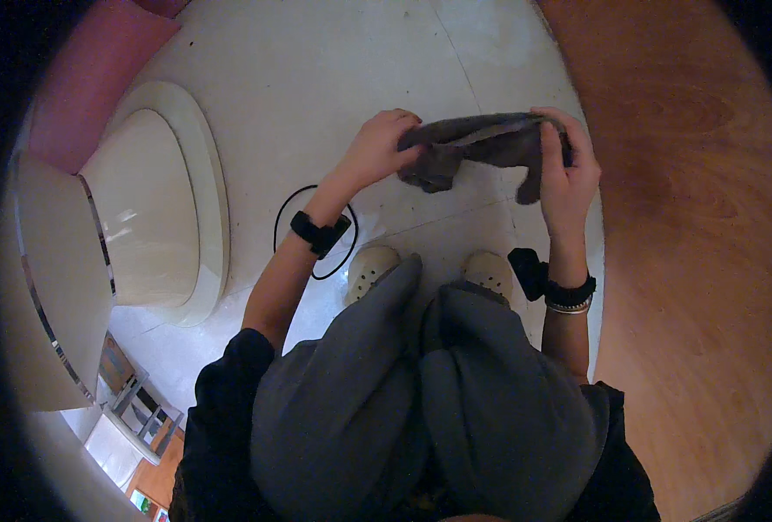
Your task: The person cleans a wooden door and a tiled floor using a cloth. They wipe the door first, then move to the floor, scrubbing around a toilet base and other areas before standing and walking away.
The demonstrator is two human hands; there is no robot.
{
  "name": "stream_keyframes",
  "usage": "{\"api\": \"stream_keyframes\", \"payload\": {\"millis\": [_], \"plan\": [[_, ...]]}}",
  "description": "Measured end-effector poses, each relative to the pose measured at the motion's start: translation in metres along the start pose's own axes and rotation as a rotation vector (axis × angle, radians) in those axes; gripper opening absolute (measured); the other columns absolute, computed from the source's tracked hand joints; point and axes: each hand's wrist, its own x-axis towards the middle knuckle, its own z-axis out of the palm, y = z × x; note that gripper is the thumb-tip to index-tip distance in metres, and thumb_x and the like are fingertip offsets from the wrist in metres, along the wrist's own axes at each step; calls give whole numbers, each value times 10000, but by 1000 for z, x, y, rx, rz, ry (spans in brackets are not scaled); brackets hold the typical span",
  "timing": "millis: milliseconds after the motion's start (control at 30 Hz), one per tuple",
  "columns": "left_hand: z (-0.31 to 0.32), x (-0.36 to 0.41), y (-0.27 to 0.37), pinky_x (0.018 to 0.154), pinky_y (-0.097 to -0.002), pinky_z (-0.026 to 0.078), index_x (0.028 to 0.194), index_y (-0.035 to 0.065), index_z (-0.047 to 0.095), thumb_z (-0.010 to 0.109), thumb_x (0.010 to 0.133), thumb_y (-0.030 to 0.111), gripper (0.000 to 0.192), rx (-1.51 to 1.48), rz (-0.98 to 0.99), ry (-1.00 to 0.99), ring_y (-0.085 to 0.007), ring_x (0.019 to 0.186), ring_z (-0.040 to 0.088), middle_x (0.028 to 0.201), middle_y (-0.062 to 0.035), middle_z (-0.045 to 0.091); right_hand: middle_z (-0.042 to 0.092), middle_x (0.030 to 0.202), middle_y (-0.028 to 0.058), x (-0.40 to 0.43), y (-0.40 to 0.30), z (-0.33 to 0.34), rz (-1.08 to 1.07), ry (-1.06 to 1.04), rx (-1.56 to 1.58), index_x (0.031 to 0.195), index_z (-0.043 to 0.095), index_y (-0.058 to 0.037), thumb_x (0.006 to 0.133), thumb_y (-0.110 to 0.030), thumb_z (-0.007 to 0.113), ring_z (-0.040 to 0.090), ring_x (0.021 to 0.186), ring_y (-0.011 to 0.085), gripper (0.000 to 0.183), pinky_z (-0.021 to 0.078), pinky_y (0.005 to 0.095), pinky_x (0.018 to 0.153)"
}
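A dark grey-brown piece of cloth (490,138) is stretched between my two hands, above the pale tiled floor. My left hand (384,145) grips its left end, where the fabric bunches and hangs in folds. At the opposite end, my right hand (569,163) pinches the upper edge between thumb and fingers. A short flap dangles beside the right thumb. The cloth's exact kind cannot be told. Each wrist wears a black strap with a small device.
A brown wood-grain surface (693,228) runs along the right. At left are a glossy cream rounded base (157,209) and a pink cylindrical object (99,78). A thin black cable loop (276,225) shows beyond my left forearm. My clog-style shoes (371,267) rest on the floor.
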Motion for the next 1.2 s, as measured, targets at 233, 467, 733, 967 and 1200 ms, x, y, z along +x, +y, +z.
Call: {"api": "stream_keyframes", "payload": {"millis": [233, 467, 733, 967, 1200], "plan": [[-17, -2, 23, 699, -285, 433, 948, 44, 556, 550, 846, 235, 217, -530, -553, -99, -164, 857, 548, 853, -56, 577, 598, 912, 34, 5, 12, -2, 9, 170, 50, 1001, 602, -3, 906, -120, 493, 531, 806, 82, 186, 425, 204, 725], [2, -6, 59, 706, -309, 443, 1089, 89, 481, 437, 903, 337, 313, -1116, -939, 60, -149, 862, 536, 973, -38, 556, 616, 804, 61, -21, 8, 32, 152, 55, 81, 991, 591, -33, 911, -196, 491, 561, 739, 114, 208, 455, 254, 677], [3, -9, 76, 787, -327, 459, 1159, 78, 489, 513, 880, 342, 385, -1308, -916, -22, -157, 955, 553, 1091, -41, 567, 636, 925, 105, -42, 18, 43, -37, -736, -190, 924, 650, -71, 795, -172, 564, 604, 843, 273, 186, 481, 351, 743], [-32, -4, 91, 861, -338, 425, 1050, 23, 541, 662, 745, 205, 376, -486, -364, -72, -190, 875, 570, 910, -87, 607, 634, 983, 74, -15, 2, 8, 36, -527, 138, 1034, 624, -77, 728, -99, 626, 596, 924, 240, 307, 463, 348, 805], [-54, -9, 122, 988, -459, 311, 962, 39, 532, 635, 717, 186, 303, -262, 90, -190, -295, 836, 547, 805, -124, 566, 534, 1178, 93, -10, 52, 0, -22, -697, 126, 1210, 477, -51, 661, -29, 587, 482, 1084, 179, 560, 396, 318, 913]]}}
